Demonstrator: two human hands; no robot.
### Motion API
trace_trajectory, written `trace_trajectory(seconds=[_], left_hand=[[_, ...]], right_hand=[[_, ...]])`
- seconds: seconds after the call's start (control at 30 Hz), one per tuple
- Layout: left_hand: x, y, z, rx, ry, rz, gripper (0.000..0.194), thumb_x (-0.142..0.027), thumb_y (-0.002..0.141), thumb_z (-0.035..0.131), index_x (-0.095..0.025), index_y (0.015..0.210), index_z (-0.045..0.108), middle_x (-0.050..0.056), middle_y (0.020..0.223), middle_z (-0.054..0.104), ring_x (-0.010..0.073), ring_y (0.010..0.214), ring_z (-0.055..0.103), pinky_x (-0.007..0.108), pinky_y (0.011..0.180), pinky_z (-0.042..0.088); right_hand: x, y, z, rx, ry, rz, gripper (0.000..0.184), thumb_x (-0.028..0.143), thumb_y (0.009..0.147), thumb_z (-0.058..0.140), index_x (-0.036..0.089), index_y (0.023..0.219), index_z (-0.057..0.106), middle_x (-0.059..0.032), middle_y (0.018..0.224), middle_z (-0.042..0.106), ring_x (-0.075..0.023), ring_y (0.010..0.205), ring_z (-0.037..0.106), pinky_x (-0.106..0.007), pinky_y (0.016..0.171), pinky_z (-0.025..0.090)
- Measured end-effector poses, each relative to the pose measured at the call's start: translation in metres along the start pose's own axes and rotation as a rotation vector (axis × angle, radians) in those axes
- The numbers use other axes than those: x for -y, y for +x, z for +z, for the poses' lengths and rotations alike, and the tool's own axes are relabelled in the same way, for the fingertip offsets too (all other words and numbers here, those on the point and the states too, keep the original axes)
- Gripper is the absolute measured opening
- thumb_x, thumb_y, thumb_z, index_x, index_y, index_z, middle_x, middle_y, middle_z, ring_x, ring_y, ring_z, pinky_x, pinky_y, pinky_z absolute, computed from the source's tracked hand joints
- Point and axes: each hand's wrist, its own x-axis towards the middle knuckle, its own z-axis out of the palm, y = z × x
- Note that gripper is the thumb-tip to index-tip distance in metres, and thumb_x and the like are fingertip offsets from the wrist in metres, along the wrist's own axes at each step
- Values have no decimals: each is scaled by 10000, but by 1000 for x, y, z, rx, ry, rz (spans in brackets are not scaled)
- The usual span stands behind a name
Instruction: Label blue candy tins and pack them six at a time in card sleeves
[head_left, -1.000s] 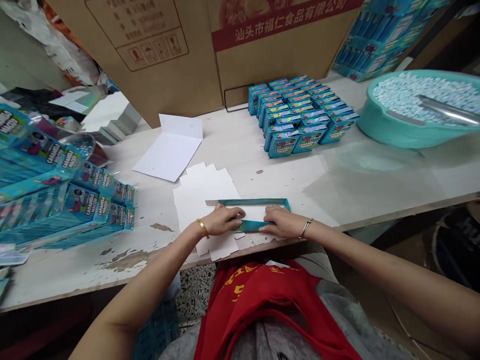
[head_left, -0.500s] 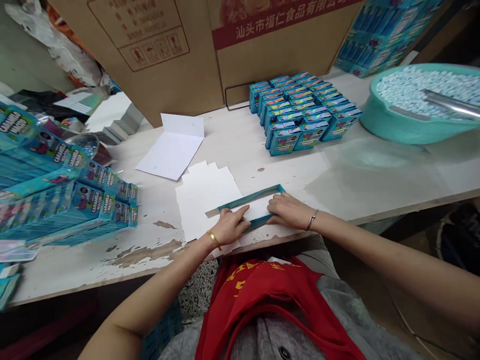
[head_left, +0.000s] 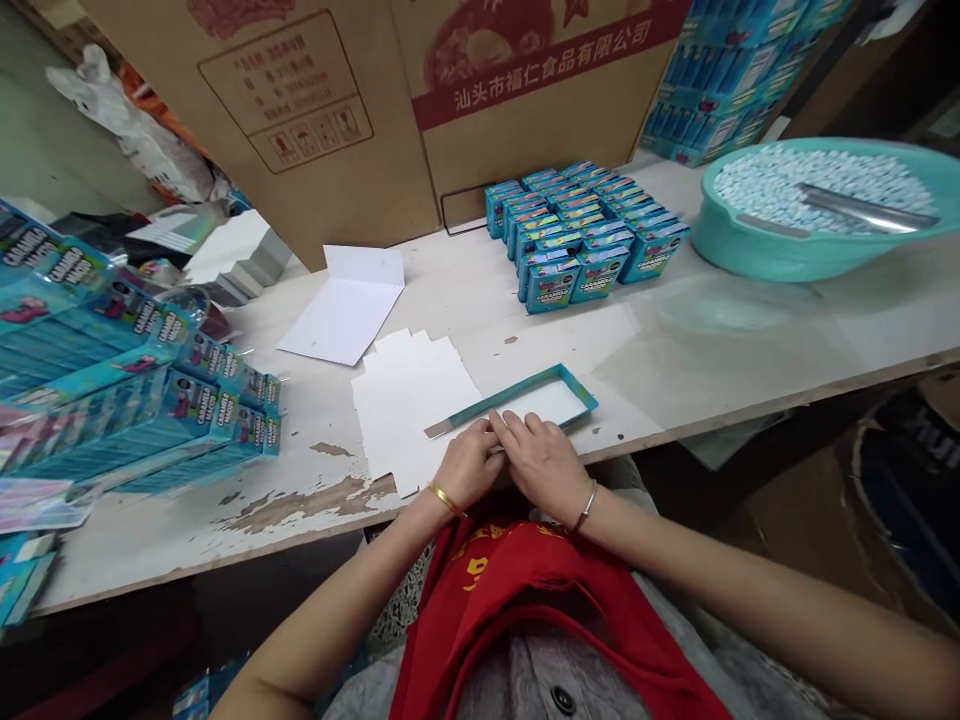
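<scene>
In front of me lies a shallow cardboard tray (head_left: 551, 402), blue on its walls and white inside, with its right end folded up and a flap sticking out at the left. My left hand (head_left: 469, 465) is closed at its near left corner, fingertips pinching the wall there. Right beside it, my right hand (head_left: 541, 460) curls its fingers over the near wall, touching the left hand. The pinched corner itself is hidden under the fingers. Flat white die-cut card sheets (head_left: 405, 400) lie under the tray's left end.
A folded white card (head_left: 349, 310) lies behind the sheets. Small blue candy boxes (head_left: 577, 235) stand in rows before a big carton (head_left: 525, 140). A turquoise basin (head_left: 772, 255) of pale candies holds a metal scoop (head_left: 862, 207). Wrapped box stacks (head_left: 187, 400) stand at left.
My right hand has moved left from the tray's right end to its near left corner, beside my left hand. The view has shifted slightly.
</scene>
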Motion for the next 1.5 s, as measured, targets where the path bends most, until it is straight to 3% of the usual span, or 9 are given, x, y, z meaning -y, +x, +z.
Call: trace_trajectory(seconds=[0.2, 0.33, 0.43, 0.6, 0.7, 0.93, 1.07, 1.3, 1.5], left_hand=[[40, -2, -55, -190, 219, 201, 366, -99, 906, 365, -177, 1208, 557, 126, 1207, 567, 211, 1104, 521, 395, 935, 447], [71, 2, -75, 89, 302, 305, 461, -124, 881, 449, -232, 1328, 439, 110, 1289, 524, 224, 1143, 505, 416, 943, 437], [74, 2, -66, 191, 243, 222, 309, -200, 881, 484, -194, 1188, 527, 84, 1082, 623, 189, 930, 592, 329, 812, 478], [53, -8, -34, 6, 128, -5, 283, -121, 842, 419, -177, 1107, 502, 19, 811, 614, 164, 734, 578, 268, 667, 438], [40, -16, -15, -48, 43, -67, 397, -74, 801, 420, -172, 1184, 449, 2, 782, 597, 155, 703, 565, 254, 649, 425], [27, -27, -29, 280, -16, 350, 292, -284, 915, 442, -153, 1132, 587, 75, 914, 607, 152, 806, 575, 246, 731, 451], [30, -26, -40, 173, 245, 507, 379, -312, 898, 472, -194, 1253, 527, 138, 1182, 534, 230, 1006, 522, 364, 862, 440], [42, -14, -3, 79, 298, 564, 338, -320, 966, 364, -163, 804, 616, 62, 843, 602, 136, 737, 528, 245, 663, 420], [40, -14, 11, -39, 145, 468, 328, -266, 956, 367, -164, 735, 587, 39, 780, 548, 114, 669, 503, 222, 612, 401]], right_hand=[[16, -23, 3, -17, 20, 25, 440, 198, 912, 422, 146, 1348, 443, -146, 1288, 529, -265, 955, 490, -374, 713, 404], [30, -27, 5, 100, 8, -24, 436, 139, 934, 336, 182, 1361, 414, -141, 1251, 544, -200, 825, 572, -311, 596, 403], [32, -24, 7, 207, 41, -30, 388, 111, 929, 321, 188, 1281, 465, -128, 1134, 574, -160, 678, 572, -281, 514, 365], [-10, -17, 8, 86, 110, -125, 229, 96, 912, 378, 179, 965, 585, -97, 954, 569, -219, 851, 518, -302, 668, 394], [-41, -18, 13, 50, 233, -338, 241, 386, 915, 497, 171, 970, 590, -99, 956, 546, -227, 865, 476, -331, 743, 403], [-67, -24, 39, -116, 250, -437, 383, 504, 909, 452, 165, 792, 583, -107, 907, 545, -220, 827, 444, -325, 715, 386], [-67, -20, 49, -241, 235, -446, 303, 307, 963, 408, 172, 752, 578, -78, 821, 544, -192, 765, 424, -306, 683, 368], [-58, -28, 60, -332, 234, -389, 220, 188, 939, 430, 172, 839, 625, -64, 765, 580, -184, 736, 460, -306, 642, 410], [-67, -53, 64, -217, 321, -448, 531, 123, 845, 415, 138, 1376, 403, -170, 1370, 446, -271, 1210, 429, -462, 941, 438]])
